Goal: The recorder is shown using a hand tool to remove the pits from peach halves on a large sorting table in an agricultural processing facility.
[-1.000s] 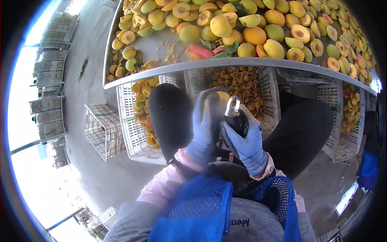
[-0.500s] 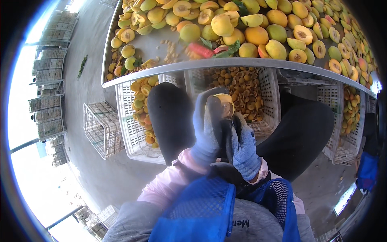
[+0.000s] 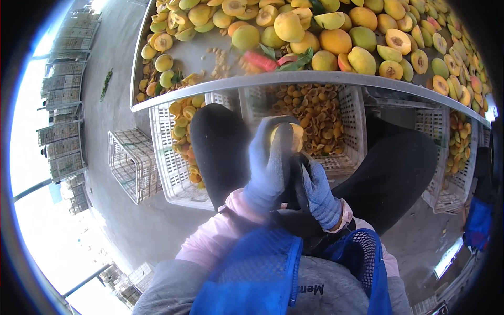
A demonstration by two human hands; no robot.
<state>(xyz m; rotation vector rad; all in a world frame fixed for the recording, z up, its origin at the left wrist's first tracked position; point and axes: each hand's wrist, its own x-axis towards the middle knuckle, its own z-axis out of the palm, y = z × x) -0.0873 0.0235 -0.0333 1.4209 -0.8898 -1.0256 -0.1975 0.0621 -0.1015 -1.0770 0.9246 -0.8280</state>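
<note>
In my left hand (image 3: 266,170), gloved in blue and dark grey, I grip a yellow peach (image 3: 297,137) above my lap. Its pale yellow side faces right; my fingers and thumb cover the rest. My right hand (image 3: 321,194), in a matching glove, is closed just below and right of the fruit. What it holds, if anything, is hidden. Beyond my hands, a metal-edged table (image 3: 315,79) bears many whole and cut peaches (image 3: 336,42). On its near part lie a red-handled tool (image 3: 261,61), partly blurred, green leaves (image 3: 298,61) and scattered pale pits (image 3: 219,62).
Between my knees stands a white crate (image 3: 357,126) of brownish-orange peach scraps (image 3: 315,113). Another crate (image 3: 181,191) with fruit pieces is by my left knee, and one (image 3: 433,184) lies to the right. A further crate (image 3: 134,163) stands on the floor at left.
The peach has turned in my left hand: its cut face with the brownish centre showed before, now mostly its yellow side. Both hands remain close together in nearly the same place.
</note>
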